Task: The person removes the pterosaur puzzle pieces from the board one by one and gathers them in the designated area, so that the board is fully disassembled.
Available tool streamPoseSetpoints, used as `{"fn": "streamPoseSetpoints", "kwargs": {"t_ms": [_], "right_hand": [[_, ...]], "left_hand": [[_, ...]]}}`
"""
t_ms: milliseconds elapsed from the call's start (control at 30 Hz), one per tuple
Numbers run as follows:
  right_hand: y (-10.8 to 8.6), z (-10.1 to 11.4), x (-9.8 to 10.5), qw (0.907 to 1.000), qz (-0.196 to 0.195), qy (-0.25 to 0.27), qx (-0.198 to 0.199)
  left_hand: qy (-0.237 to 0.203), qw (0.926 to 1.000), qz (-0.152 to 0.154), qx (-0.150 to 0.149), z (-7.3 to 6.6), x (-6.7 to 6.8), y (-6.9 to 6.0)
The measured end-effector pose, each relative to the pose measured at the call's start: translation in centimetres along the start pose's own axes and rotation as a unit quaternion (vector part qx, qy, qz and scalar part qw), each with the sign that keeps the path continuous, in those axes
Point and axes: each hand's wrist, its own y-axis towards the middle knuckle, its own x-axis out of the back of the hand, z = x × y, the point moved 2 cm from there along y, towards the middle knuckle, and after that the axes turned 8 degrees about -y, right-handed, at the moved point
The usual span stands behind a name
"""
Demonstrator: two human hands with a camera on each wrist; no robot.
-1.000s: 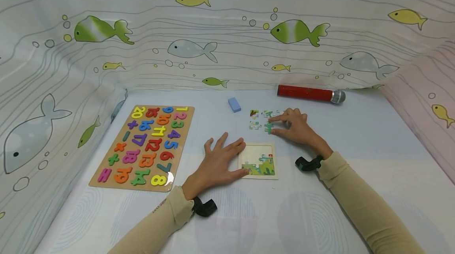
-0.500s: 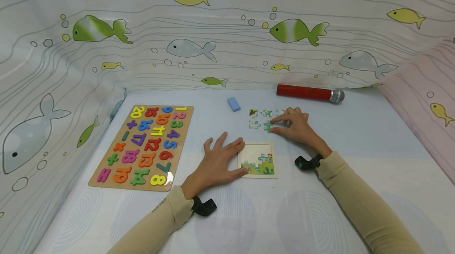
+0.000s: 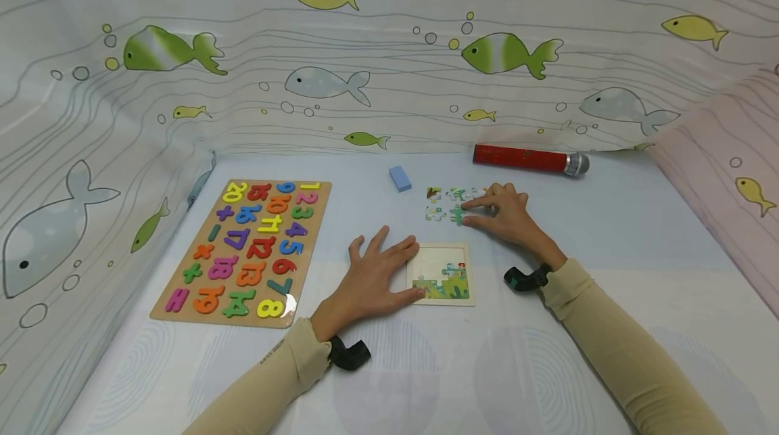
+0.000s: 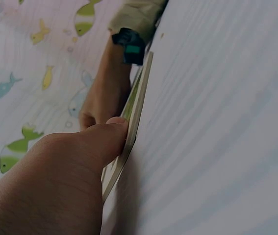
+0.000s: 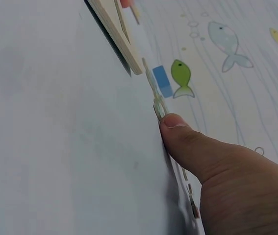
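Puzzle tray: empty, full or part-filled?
The tray is part-filled: green pieces cover its near part, reaching farther at the right; bare board shows beyond them, and loose pieces lie outside.

We counted two hands, the left hand (image 3: 374, 279) and the right hand (image 3: 508, 218), two sleeves (image 3: 627, 347), two wrist devices (image 3: 349, 355), one puzzle tray (image 3: 433, 256), one number board (image 3: 312, 239), one blue block (image 3: 400, 178) and one red microphone (image 3: 526, 158). On the board we tallied twenty numbers (image 3: 262, 247) and five signs (image 3: 177, 300). We made out at least five loose puzzle pieces (image 3: 435, 214), partly hidden by fingers; the fitted pieces (image 3: 450, 286) we could not count reliably.
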Motion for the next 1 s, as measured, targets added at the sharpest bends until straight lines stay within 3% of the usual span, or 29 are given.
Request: {"fn": "streamPoseSetpoints", "kwargs": {"t_ms": [733, 1000], "right_hand": [[-0.11, 0.01, -0.08, 1.0, -0.005, 0.001, 0.006], [-0.06, 0.56, 0.53, 0.9994, -0.003, 0.031, 0.015]], "left_hand": [[0.001, 1.0, -0.002, -0.001, -0.1, 0.05, -0.16], [0.004, 1.0, -0.002, -0.003, -0.03, -0.04, -0.03]]}}
